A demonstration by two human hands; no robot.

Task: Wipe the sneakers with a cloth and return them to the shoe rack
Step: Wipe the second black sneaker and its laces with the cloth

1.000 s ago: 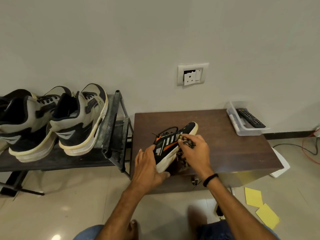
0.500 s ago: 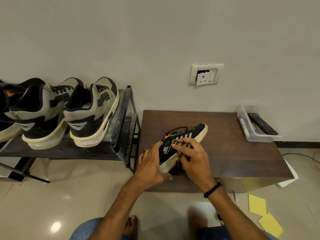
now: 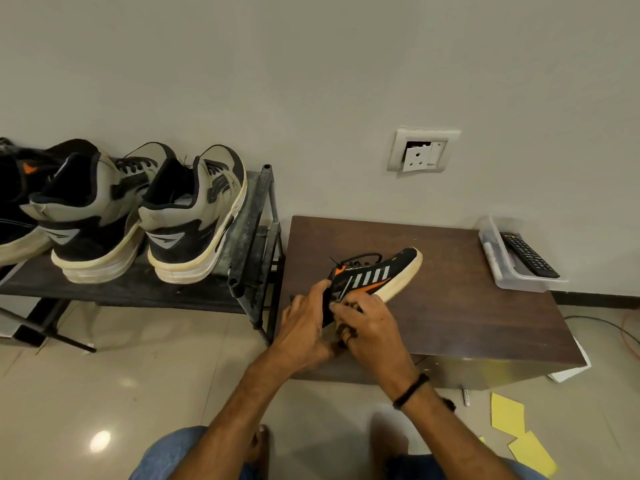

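Head view: the sneaker lies on the table, long axis running up-right, toe away and heel at both hands. The left hand, nearer the rack, grips the heel. The right hand curls round a dark wad, likely the cloth. The sneaker is black with orange, grey stripes and a cream sole.

Plain off-white painted wall is filling the top half, 10 to 2 o'clock. White rectangular wall socket plate is sitting at 1 o'clock, its insert hanging crooked. Dark brown wooden low table is standing against the wall at 3 o'clock. Dark metal-framed shoe rack is standing just beside it at 9 o'clock. Glossy beige tiled floor is running from 4 to 8 o'clock, reflecting a bright glare spot at 7 o'clock.
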